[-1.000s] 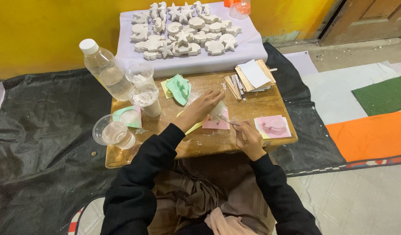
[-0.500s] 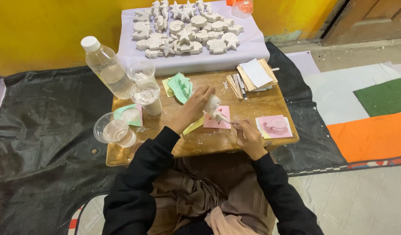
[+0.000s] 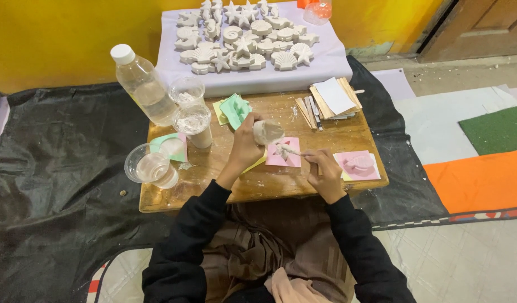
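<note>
no packages, labels, signs or screens in view

Yellow wall (image 3: 56, 39), wood door (image 3: 483, 28), tiled floor (image 3: 466, 264)

One plastic bottle (image 3: 143, 85), three clear cups (image 3: 187, 91) – two pink moulds (image 3: 356, 165), two green moulds (image 3: 237, 110) on the counter (image 3: 269, 185).

The left hand (image 3: 244, 147) covers most of the small cup (image 3: 267, 132) in its grip, so the cup's contents cannot be told. Right of the cup, the thin stick's (image 3: 295, 151) tip is too small to read. Beyond the cup, the picture's top edge cuts the farthest white plaster casts (image 3: 244, 33) and an orange container (image 3: 315, 7).
</note>
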